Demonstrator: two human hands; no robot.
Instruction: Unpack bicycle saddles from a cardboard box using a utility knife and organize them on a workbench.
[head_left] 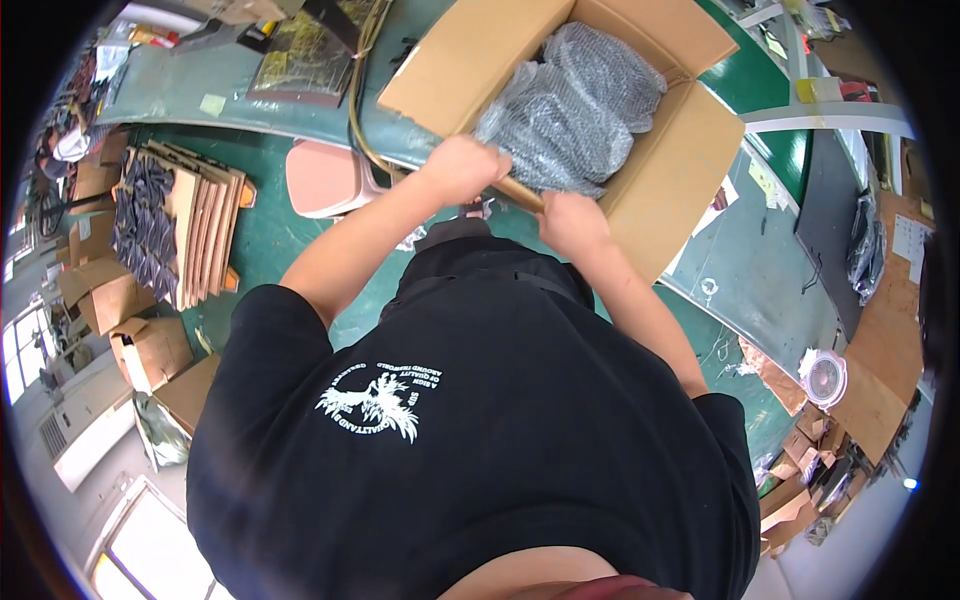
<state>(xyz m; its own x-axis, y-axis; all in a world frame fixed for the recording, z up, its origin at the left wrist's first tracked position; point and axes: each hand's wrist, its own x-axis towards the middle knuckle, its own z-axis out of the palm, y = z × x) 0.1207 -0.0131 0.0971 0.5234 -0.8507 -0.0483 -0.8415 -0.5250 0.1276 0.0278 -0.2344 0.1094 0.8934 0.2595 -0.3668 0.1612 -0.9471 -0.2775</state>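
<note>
An open cardboard box [672,185] stands on the green-topped table in front of me, its flaps spread outward. Inside lies a bulky bundle in clear bubble wrap [590,95]; what it wraps cannot be made out. My left hand [465,168] is closed on the near edge of the box, towards its left corner. Further right along that same edge, my right hand [577,222] is closed too. Between them the near flap [520,193] shows almost edge-on. Both thumbs are partly hidden.
A pink stool [325,178] stands left of the table [230,105]. Stacked brown boards [200,235] with black wrapping are further left, with cartons [150,352] below. A small round fan [824,378] sits at the right. A bent hose [357,120] runs beside the box.
</note>
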